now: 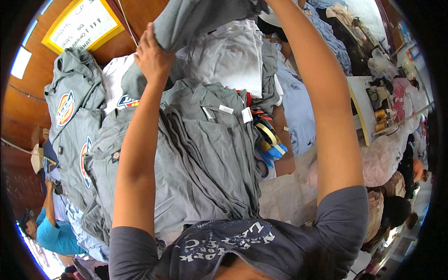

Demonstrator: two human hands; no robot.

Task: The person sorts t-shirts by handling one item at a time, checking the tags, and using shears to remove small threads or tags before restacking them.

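Note:
My left hand (pixel 153 58) grips the edge of a grey shirt (pixel 191 23) held up at the far side, with the thumb hidden behind the cloth. My right arm (pixel 322 84) reaches out past the top edge, so the right hand is out of sight. Below the raised cloth lies a stack of white shirts (pixel 228 58). Nearer to me, a thick pile of folded grey shirts (pixel 196 144) has small white labels at the collars. More grey shirts (pixel 67 102) with a colourful oval print lie on the left.
Right of the pile are a tape roll (pixel 267 134) and red-handled scissors (pixel 262 115). Light blue cloth (pixel 298 116) lies beyond them. A yellow-framed sign (pixel 84 25) hangs at the far left. A person in a blue shirt (pixel 58 235) works at the left; thread spools (pixel 381 120) stand at the right.

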